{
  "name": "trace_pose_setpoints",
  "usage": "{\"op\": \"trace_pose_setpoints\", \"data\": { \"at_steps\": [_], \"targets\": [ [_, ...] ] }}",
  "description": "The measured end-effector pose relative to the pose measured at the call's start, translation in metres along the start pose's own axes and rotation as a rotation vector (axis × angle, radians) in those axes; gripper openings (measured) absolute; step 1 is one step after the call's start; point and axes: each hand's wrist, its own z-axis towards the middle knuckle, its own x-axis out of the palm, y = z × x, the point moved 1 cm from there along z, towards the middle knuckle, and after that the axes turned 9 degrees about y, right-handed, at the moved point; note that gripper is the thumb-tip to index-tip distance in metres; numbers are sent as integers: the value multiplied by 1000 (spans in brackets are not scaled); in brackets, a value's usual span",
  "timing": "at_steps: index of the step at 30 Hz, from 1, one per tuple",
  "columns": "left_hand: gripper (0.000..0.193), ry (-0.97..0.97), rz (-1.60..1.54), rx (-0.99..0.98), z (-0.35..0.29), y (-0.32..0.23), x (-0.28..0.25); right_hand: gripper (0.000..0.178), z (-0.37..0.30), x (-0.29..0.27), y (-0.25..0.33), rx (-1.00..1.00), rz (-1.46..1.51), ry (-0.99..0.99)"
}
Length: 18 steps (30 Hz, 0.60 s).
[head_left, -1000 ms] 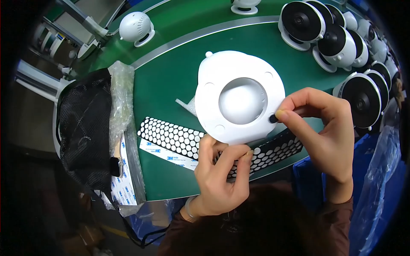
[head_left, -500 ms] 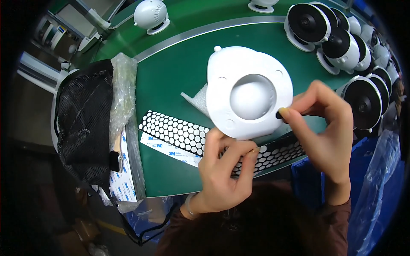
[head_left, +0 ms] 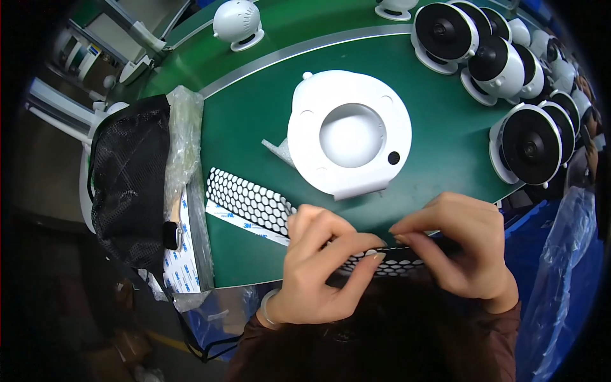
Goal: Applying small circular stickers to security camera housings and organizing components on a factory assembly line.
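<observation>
A white rounded camera-like housing (head_left: 305,140) lies on the green table with its ring-shaped base facing up. One small black round pad (head_left: 394,158) sits on the base's lower right; the other shallow round recesses are bare. Close to the table's front edge, my left hand (head_left: 324,270) grips a long sheet of round stick-on pads (head_left: 245,198), black with white circles and a white backing. The sheet bends toward me beneath my fingers. Thumb and forefinger of my right hand (head_left: 461,245) pinch at the sheet's upper edge; whether a single pad is between them is hidden.
Finished-looking white units with black round faces (head_left: 531,145) crowd the right side. Another white unit (head_left: 237,24) stands beyond the metal strip. At left lie a black mesh bag (head_left: 130,184) and plastic-wrapped sheets (head_left: 184,270). Blue bins with clear plastic (head_left: 560,254) are at lower right.
My right hand has left the housing and come down to the sheet. The black pad stays behind on the base. In the picture, the housing appears farther left.
</observation>
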Motion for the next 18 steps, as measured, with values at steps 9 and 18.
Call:
{"op": "trace_pose_setpoints", "data": {
  "at_steps": [9,18],
  "targets": [
    [12,55,-37,-31,5,1,7,19,-9,-1,-2,-69,-116,-15],
    [13,-68,169,65,5,-5,10,19,-6,3,4,-48,-234,-138]
  ]
}}
